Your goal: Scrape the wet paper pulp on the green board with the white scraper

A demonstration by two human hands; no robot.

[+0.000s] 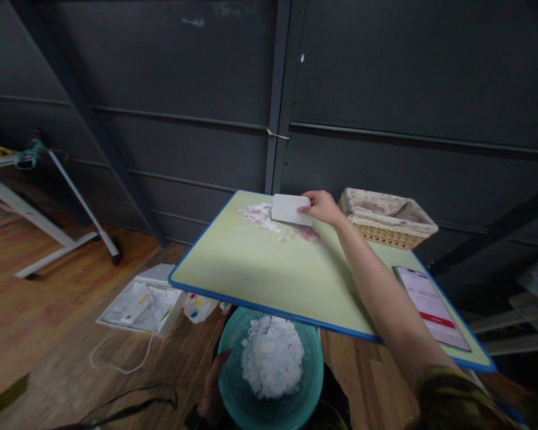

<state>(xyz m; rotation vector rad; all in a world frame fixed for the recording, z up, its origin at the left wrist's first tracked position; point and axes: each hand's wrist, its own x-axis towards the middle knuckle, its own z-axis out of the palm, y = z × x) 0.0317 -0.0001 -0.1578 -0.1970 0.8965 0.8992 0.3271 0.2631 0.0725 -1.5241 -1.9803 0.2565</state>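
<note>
Closest below, the left hand gripped the teal basket by its near-left rim, its fingers curled against the wall; how far they wrapped underneath could not be told. White paper scraps filled the basket, just right of those fingers, under the near edge of the desk. Far out along the desk, the right hand pinched a white card by its right end. The thumb lay on the card's face and the other fingers closed over its top edge, so the card stood on its long edge to their left. Loose white bits lay just beyond the card's left end, and pinkish bits lay right below the fingers. A wicker basket stood just right of that hand. A lit phone lay flat beside the forearm, well back from the fingers.
</note>
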